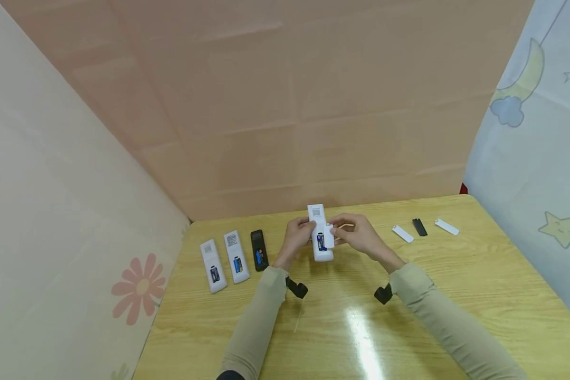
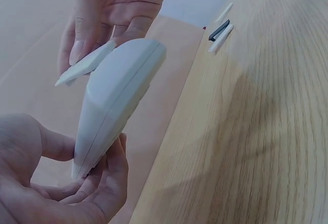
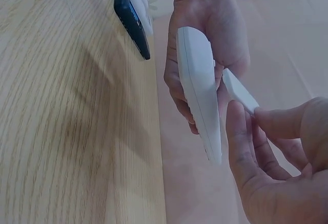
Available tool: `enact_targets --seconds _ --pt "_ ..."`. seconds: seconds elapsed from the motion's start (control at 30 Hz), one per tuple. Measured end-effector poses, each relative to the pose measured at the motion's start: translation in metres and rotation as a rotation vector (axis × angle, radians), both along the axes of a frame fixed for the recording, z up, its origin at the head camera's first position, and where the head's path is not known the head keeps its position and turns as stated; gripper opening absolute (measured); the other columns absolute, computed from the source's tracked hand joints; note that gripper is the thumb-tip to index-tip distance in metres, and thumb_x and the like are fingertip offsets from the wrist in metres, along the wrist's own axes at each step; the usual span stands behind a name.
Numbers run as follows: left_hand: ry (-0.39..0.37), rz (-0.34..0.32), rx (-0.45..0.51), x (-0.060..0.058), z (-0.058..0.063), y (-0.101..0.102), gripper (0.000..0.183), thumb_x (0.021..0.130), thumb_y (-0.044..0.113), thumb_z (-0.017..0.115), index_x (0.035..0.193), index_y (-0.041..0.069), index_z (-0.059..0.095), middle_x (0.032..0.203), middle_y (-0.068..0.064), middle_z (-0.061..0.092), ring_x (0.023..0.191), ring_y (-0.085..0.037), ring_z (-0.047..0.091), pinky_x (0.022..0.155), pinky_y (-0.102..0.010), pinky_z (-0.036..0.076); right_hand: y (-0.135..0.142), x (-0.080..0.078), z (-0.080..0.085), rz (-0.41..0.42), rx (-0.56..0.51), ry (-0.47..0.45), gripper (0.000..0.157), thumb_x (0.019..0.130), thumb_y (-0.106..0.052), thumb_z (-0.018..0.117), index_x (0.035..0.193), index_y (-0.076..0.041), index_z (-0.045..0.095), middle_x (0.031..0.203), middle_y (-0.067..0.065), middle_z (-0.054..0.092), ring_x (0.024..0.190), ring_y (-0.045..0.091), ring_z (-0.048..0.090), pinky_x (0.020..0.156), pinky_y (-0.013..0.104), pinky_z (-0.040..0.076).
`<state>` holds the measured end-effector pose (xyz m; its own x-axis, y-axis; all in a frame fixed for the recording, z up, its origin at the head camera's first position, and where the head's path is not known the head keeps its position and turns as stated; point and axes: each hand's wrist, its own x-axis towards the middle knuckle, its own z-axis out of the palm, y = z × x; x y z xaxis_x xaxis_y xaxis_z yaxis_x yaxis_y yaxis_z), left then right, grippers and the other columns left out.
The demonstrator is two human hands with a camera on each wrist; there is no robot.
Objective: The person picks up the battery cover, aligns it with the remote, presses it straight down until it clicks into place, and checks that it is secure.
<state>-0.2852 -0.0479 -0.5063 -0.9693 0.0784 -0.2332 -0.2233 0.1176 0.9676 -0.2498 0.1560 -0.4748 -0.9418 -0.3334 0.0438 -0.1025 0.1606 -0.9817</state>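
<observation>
A white remote control [image 1: 316,214] is held above the table in my left hand [image 1: 296,237], back side facing up. Dark blue batteries [image 1: 321,243] show in its uncovered compartment. Between thumb and fingertips, my right hand [image 1: 361,236] pinches a white battery cover [image 1: 330,237]. That cover is tilted beside the compartment, over the remote's right edge. In the left wrist view, thumb and fingers of the left hand [image 2: 66,183] grip the remote's [image 2: 120,88] end. The right wrist view has the cover [image 3: 240,92] standing slightly apart from the remote [image 3: 200,80].
To the left on the wooden table [image 1: 332,338] lie a white remote [image 1: 211,256], a second white remote [image 1: 233,245] and a black remote [image 1: 257,240], each with batteries exposed. Two white covers [image 1: 402,234] [image 1: 447,227] and a black cover [image 1: 419,227] lie right. A wall stands behind.
</observation>
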Motion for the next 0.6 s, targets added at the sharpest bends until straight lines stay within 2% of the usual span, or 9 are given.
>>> enact_targets --seconds 0.07,0.3,0.53,0.6 --pt "0.002 -0.004 0.012 -0.0003 -0.0008 0.0004 0.047 0.1 0.031 0.061 0.137 0.003 0.056 0.112 -0.007 0.07 0.093 -0.019 0.071 0.077 -0.036 0.06 -0.0004 -0.0004 -0.0001 0.003 -0.004 0.003 0.029 0.099 -0.008 0.063 0.127 0.002 0.062 0.118 0.023 0.064 0.099 0.037 0.068 0.078 0.039 0.061" --pt "0.003 0.01 0.005 -0.0013 -0.0008 0.0035 0.044 0.1 0.03 0.061 0.134 0.002 0.059 0.108 -0.007 0.071 0.091 -0.019 0.071 0.076 -0.037 0.06 -0.0045 -0.0012 -0.0023 -0.003 -0.017 0.018 0.025 0.099 -0.009 0.064 0.122 0.0 0.066 0.118 0.022 0.065 0.098 0.036 0.069 0.079 0.047 0.06" --pt "-0.005 0.003 -0.005 -0.0006 -0.0028 0.0031 0.047 0.1 0.031 0.061 0.136 0.002 0.057 0.11 -0.007 0.07 0.093 -0.02 0.07 0.08 -0.039 0.06 -0.0064 0.0004 -0.0036 0.009 -0.037 0.004 0.024 0.098 -0.006 0.064 0.121 0.001 0.066 0.119 0.023 0.065 0.097 0.036 0.07 0.082 0.054 0.058" --pt "-0.003 -0.001 -0.002 0.0004 -0.0034 0.0027 0.047 0.1 0.031 0.061 0.137 0.002 0.057 0.111 -0.007 0.07 0.094 -0.02 0.07 0.08 -0.039 0.059 -0.007 0.0006 -0.0044 0.008 -0.033 -0.001 0.025 0.098 -0.007 0.064 0.121 0.001 0.066 0.119 0.023 0.065 0.096 0.035 0.07 0.082 0.054 0.058"
